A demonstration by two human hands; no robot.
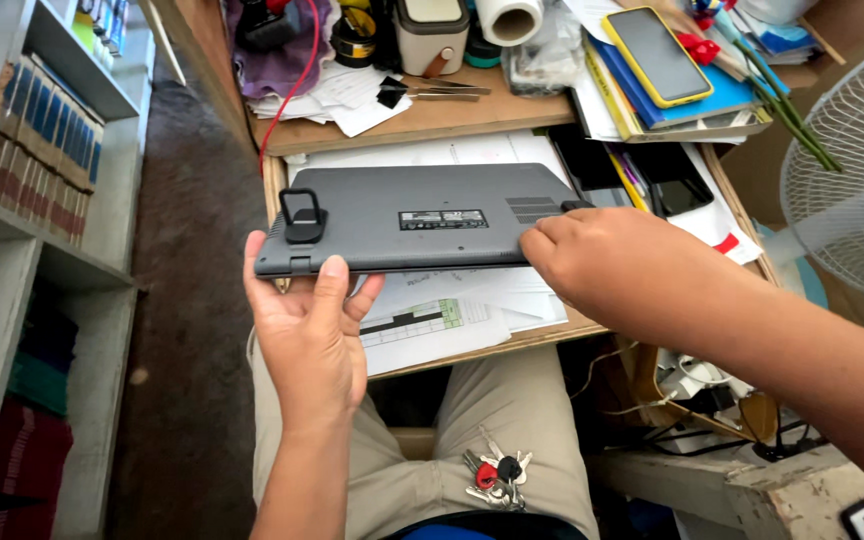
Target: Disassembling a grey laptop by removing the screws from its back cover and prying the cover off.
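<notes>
grey laptop (422,215) gripped by left hand (309,330) and right hand (602,262), screen side hidden.

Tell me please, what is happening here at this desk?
A seated person holds a closed grey laptop upside down over a paper-covered desk. The left hand supports its near edge from below, thumb on the rim, and the right hand grips its right end. A small black tool rests on the laptop's underside near the left corner. A bunch of keys lies on the person's lap.
</notes>
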